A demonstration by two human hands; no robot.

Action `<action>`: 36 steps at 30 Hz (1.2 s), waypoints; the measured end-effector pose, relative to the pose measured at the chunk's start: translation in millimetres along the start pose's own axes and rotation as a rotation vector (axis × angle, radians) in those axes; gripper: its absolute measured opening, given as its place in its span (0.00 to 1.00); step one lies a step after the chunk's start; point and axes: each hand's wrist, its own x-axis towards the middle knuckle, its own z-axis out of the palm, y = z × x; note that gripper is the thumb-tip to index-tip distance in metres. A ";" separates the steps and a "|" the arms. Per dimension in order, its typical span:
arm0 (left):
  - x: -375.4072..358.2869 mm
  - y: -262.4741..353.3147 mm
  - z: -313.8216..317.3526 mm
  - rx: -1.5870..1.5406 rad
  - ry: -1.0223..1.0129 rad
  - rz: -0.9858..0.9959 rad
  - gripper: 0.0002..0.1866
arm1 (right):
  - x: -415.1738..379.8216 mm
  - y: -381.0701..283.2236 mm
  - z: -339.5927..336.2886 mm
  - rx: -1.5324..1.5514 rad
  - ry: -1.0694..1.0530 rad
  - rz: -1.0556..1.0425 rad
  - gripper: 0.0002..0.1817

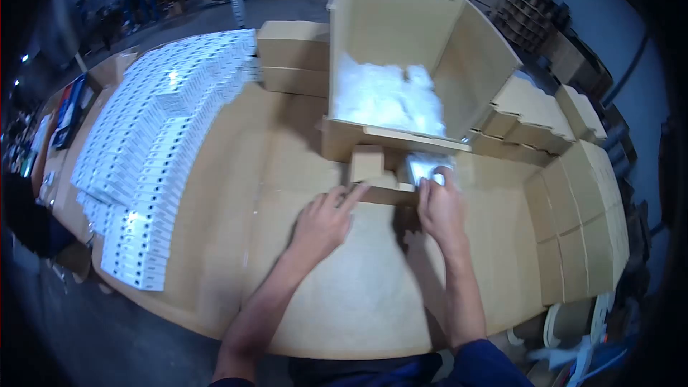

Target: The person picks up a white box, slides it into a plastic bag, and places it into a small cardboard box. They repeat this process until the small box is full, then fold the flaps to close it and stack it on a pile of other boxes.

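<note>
A small open cardboard box lies on the table below a large open carton. My left hand is at the small box's left front edge, with its fingers apart and a fingertip on the cardboard. My right hand is closed on a shiny, clear-wrapped item at the right end of the small box. Whether that item rests inside the box or just above it is hard to tell. White, cloudy plastic-wrapped pieces fill the lower part of the large carton.
Rows of small white boxes are stacked on the left of the table. Brown cartons stand behind, with more at the right edge. Another person's arm shows at the far left.
</note>
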 end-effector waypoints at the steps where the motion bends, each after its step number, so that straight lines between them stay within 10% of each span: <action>1: -1.0 2.4 -7.3 0.035 -0.017 -0.002 0.41 | -4.0 -0.4 -1.1 -0.009 -0.016 -0.003 0.15; 6: -20.3 -27.0 -50.3 0.072 0.048 -0.054 0.40 | -16.1 -43.3 0.3 0.032 0.479 -0.194 0.15; 9: -30.0 -69.8 -98.4 0.119 0.115 -0.175 0.36 | -9.9 -86.7 20.4 0.535 0.129 -0.272 0.16; 14: -27.2 -170.1 -176.9 0.331 0.369 -0.302 0.32 | 60.0 -196.7 86.2 0.426 -0.190 -0.801 0.22; 19: 3.2 -241.7 -225.0 0.403 0.479 -0.264 0.31 | 148.7 -306.9 158.4 0.522 -0.139 -0.992 0.30; 36: 27.1 -299.9 -229.9 0.703 0.414 -0.279 0.26 | 222.1 -394.2 180.0 0.262 -0.179 -0.886 0.32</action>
